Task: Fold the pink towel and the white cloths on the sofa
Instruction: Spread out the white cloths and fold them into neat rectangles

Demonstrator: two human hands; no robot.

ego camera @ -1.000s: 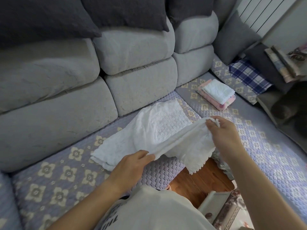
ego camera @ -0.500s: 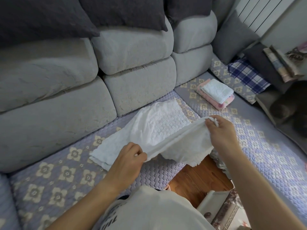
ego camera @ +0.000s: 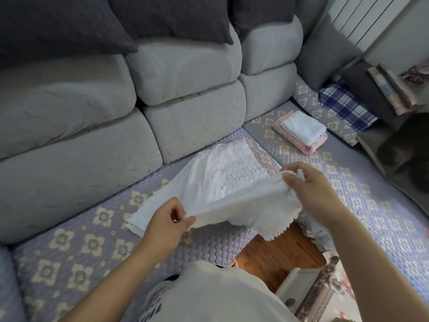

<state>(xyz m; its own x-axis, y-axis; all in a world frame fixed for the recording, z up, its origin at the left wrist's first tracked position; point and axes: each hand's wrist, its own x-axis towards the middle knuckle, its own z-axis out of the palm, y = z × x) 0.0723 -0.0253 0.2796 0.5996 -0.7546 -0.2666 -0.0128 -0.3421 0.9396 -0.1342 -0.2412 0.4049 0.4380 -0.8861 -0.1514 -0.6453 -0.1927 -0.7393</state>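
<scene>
Both hands pinch the near edge of the white cloth (ego camera: 222, 182) on the sofa (ego camera: 97, 219): left hand (ego camera: 166, 223), right hand (ego camera: 311, 184). Mid-fold (pink towel (ego camera: 304, 141) already stacked beyond it); next, probably carry that edge toward the sofa back.

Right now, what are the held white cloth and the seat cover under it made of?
White cloth: looks like thin woven cotton, matte, with raised embroidered flowers and a scalloped edge; it drapes limply between the left hand and right hand. Seat cover: quilted padded fabric, lavender, with stitched scale pattern and printed flowers; fibre unclear.
</scene>
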